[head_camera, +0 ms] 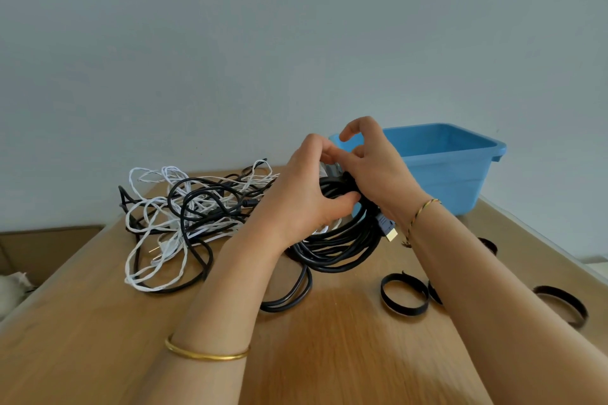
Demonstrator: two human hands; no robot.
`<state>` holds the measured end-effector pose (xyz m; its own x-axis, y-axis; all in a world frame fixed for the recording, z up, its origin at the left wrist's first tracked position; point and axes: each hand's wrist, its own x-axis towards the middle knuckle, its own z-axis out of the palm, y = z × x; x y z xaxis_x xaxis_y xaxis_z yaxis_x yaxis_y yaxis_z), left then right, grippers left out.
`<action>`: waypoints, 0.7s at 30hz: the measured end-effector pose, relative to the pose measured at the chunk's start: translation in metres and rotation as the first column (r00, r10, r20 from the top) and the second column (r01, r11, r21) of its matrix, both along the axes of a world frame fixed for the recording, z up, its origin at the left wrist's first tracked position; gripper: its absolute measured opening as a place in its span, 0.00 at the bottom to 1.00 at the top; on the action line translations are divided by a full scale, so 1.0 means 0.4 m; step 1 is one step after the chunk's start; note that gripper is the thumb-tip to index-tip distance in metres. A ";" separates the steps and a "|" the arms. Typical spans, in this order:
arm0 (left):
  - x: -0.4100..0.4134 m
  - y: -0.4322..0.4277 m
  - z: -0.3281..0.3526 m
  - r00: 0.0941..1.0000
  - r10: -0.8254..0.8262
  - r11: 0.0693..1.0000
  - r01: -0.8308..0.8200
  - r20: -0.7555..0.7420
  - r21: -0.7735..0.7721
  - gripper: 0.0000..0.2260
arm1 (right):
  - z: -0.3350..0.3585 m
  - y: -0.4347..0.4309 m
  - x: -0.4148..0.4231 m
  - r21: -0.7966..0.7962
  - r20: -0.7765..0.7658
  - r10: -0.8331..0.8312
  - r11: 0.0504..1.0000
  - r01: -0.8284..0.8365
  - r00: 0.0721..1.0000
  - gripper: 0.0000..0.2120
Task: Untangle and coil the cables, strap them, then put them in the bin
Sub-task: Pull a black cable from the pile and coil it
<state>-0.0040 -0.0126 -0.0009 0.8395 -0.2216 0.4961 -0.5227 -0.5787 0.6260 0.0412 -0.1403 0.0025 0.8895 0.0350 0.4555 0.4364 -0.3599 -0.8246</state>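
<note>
Head view: camera is looking forward and down over a wooden desk point(329, 355) standing against a pale wall.
Black coil point(342, 240): is hanging in several loops between both hands, near the middle of the desk; a loose tail is trailing onto the desktop beside the left forearm.
Connector point(390, 233): gold-tipped plug is dangling from the coil's right side, just beneath the right wrist.
Left hand point(306, 194): is gripping the coil from the left, fingers curling round the bundle, thumb pressing under it.
Right hand point(378, 171): is clutching the top of the coil from the right, fingers curling over the bundle; its forefinger is arching above, meeting the left fingertips, and what they are pinching there is hidden.
Tangle point(184, 207): white twisted cables and black cables are lying knotted together on the desk's far left, just beside the coil.
Blue bin point(454, 168): is sitting at the desk's far right corner, behind the hands.
Strap loops: one black ring point(404, 294) is lying left of the right forearm; a second point(566, 304) is lying to that forearm's right, near the desk edge.
Bangle point(207, 353): gold, is circling the left forearm.
Thread bracelet point(418, 214): is circling the right wrist.
</note>
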 end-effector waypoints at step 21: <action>0.037 0.075 -0.009 0.968 0.134 0.865 -0.218 -0.210 -0.451 0.08 | 0.052 0.022 -0.073 -0.670 0.331 0.112 0.727 0.150 0.937 0.09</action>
